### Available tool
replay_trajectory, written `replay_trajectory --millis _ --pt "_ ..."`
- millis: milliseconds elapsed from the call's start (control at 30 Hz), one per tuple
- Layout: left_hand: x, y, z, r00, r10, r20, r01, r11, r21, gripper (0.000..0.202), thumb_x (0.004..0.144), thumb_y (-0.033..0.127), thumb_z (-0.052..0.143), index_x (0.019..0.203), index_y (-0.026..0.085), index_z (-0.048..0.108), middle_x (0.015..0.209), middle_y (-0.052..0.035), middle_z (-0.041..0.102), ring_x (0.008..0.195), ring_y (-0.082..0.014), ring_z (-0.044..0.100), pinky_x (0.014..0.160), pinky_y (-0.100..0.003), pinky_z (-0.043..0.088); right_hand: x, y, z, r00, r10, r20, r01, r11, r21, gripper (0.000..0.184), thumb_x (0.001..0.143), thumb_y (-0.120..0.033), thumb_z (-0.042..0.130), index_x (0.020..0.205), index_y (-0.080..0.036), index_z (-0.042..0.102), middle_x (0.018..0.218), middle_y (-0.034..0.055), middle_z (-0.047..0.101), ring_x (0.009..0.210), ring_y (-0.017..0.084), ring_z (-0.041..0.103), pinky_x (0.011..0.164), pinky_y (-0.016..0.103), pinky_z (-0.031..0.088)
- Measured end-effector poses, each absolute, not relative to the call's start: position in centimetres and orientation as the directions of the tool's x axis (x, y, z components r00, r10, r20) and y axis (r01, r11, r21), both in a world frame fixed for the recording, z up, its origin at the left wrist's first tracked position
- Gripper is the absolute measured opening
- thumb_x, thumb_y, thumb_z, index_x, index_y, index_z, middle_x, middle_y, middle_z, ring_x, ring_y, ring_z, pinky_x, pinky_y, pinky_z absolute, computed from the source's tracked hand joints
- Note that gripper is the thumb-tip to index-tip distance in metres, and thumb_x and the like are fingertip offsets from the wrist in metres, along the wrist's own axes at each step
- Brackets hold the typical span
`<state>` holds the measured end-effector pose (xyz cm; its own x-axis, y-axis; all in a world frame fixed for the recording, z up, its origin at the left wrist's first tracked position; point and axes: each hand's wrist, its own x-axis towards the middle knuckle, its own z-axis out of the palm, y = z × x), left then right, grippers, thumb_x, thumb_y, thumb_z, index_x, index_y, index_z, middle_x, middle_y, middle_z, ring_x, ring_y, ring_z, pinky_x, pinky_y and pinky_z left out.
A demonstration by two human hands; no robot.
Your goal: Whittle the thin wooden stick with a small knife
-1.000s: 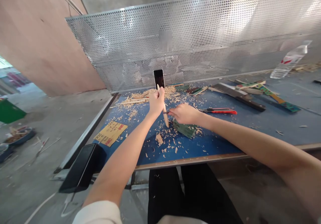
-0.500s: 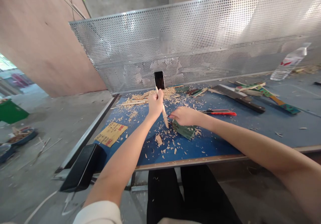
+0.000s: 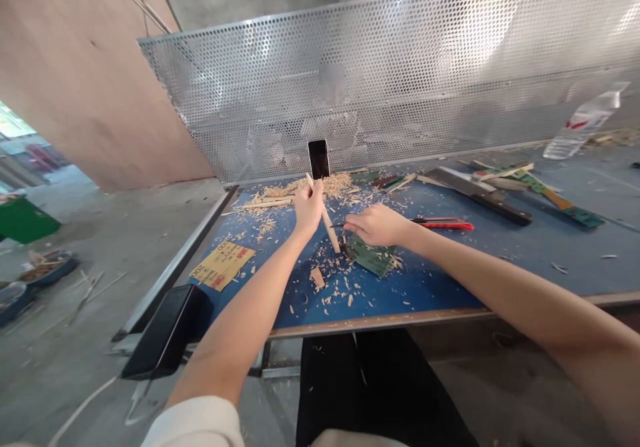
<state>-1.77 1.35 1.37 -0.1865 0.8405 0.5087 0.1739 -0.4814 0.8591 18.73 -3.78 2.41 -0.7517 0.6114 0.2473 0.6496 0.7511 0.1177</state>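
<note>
My left hand is closed around a pale wooden stick, whose lower end slants down toward the blue tabletop. To the right, my right hand is closed on a small knife; its thin dark blade points left and reaches the stick's edge, though whether it touches cannot be told. Fingers cover the knife's handle. Beneath the right hand lies a green sheet dusted with wood shavings. More shavings are scattered below the stick.
A phone stands before the perforated metal screen. Yellow sandpaper and a black box are at left. Rightward lie a red utility knife, a broad-bladed knife, painted strips and a tilted plastic bottle.
My right hand has risen slightly and shifted right, and more of the knife's blade shows. My left hand still grips the stick in nearly the same place.
</note>
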Motion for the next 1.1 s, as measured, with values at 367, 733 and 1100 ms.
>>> replay_trajectory --millis 367,733,1100 --pt "-0.9 1.0 1.8 -0.028 0.9 0.436 0.116 -0.43 0.895 0.063 0.097 0.079 0.044 0.064 0.026 0.043 0.045 0.0025 0.05 0.038 -0.0108 0.051 0.042 -0.028 0.04 17.9 -3.2 1.3 -0.67 0.699 0.25 0.721 0.693 -0.002 0.041 0.113 -0.04 0.031 0.109 -0.02 0.066 0.086 0.009 0.075 0.068 0.019 0.061 0.064 0.034 0.025" --pt "-1.3 1.3 1.7 0.051 0.896 0.441 0.084 -0.444 0.892 0.064 0.097 0.081 0.04 0.064 0.026 0.043 0.046 0.0019 0.05 0.038 -0.0118 0.052 0.043 -0.029 0.041 17.1 -4.1 0.8 -0.71 0.696 0.105 0.704 0.707 0.072 0.041 0.109 -0.032 0.038 0.105 -0.019 0.077 0.084 0.011 0.077 0.073 0.022 0.067 0.065 0.033 0.028" --pt "-1.3 1.0 2.2 0.08 0.91 0.406 0.102 -0.413 0.905 0.068 0.093 0.087 0.04 0.063 0.026 0.045 0.046 0.0009 0.053 0.038 -0.0122 0.055 0.04 -0.028 0.04 16.7 -4.0 1.3 -0.696 0.679 0.235 0.715 0.685 0.139 0.045 0.111 -0.032 0.033 0.115 -0.014 0.074 0.085 0.0133 0.077 0.074 0.023 0.069 0.066 0.035 0.032"
